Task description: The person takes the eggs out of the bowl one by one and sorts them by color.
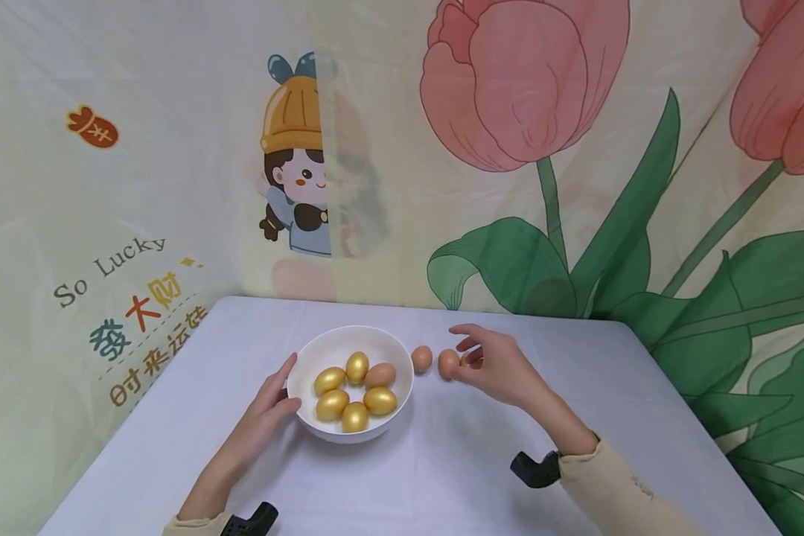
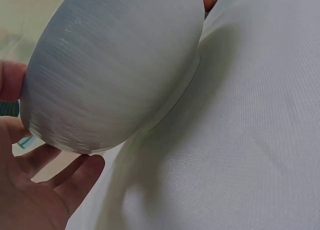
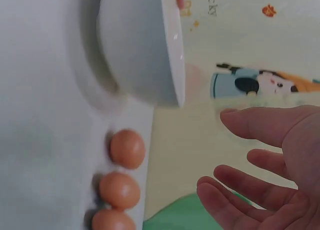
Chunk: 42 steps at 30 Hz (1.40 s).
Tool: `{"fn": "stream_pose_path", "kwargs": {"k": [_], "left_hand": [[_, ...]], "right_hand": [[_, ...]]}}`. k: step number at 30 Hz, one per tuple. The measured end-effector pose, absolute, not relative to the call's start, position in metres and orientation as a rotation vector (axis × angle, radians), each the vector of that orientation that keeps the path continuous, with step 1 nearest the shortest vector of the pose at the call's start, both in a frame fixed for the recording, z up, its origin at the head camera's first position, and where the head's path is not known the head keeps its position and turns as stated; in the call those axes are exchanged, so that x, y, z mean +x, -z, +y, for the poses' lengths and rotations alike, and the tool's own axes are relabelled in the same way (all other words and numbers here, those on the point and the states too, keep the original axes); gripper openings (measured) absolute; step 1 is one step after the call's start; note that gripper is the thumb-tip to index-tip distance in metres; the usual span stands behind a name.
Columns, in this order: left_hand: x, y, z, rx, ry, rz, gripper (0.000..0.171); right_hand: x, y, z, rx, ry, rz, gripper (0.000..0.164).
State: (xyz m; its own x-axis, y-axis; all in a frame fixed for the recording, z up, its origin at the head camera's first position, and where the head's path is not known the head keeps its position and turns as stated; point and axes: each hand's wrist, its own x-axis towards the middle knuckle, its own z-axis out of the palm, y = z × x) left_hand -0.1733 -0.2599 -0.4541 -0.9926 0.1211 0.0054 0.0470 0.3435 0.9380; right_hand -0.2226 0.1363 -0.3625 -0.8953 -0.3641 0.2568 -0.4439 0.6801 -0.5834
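A white bowl [image 1: 350,437] stands on the table, holding several gold eggs [image 1: 332,405] and one brown egg [image 1: 380,375]. At its left side my left hand [image 1: 268,402] holds it, thumb at the rim and fingers along the outer wall, as the left wrist view also shows of the bowl [image 2: 115,64]. To the right of the bowl, three brown eggs [image 3: 127,148] lie in a row on the cloth. My right hand [image 1: 499,368] hovers by the far end of the row, fingers loosely bent and holding nothing; in the head view it partly covers the rightmost egg.
A white cloth [image 1: 442,476] covers the table. Behind it hangs a printed backdrop [image 1: 388,149] with tulips, a cartoon child and lettering. Black wrist-worn devices [image 1: 536,469] sit at both sleeve cuffs.
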Motion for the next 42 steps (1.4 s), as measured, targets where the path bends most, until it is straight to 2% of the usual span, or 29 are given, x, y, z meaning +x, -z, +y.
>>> {"fn": "stream_pose_path", "kwargs": {"k": [8,16,27,35,42], "left_hand": [[-0.173,0.453,-0.261,0.167,-1.759,2.517,0.074],[-0.173,0.455,-0.260,0.165,-1.748,2.526,0.074],[-0.172,0.453,-0.260,0.179,-1.735,2.540,0.074],[-0.172,0.453,-0.260,0.165,-1.750,2.525,0.074],[-0.171,0.453,-0.260,0.160,-1.760,2.520,0.074]], "right_hand": [[-0.221,0.357,0.091,0.747,-1.186,-2.802,0.064],[-0.226,0.368,0.056,0.850,-1.341,-2.785,0.065],[-0.237,0.384,0.031,0.801,-1.328,-2.844,0.068],[-0.240,0.383,0.015,0.743,-1.101,-2.942,0.072],[-0.245,0.387,0.008,0.732,-1.163,-2.982,0.073]]}}
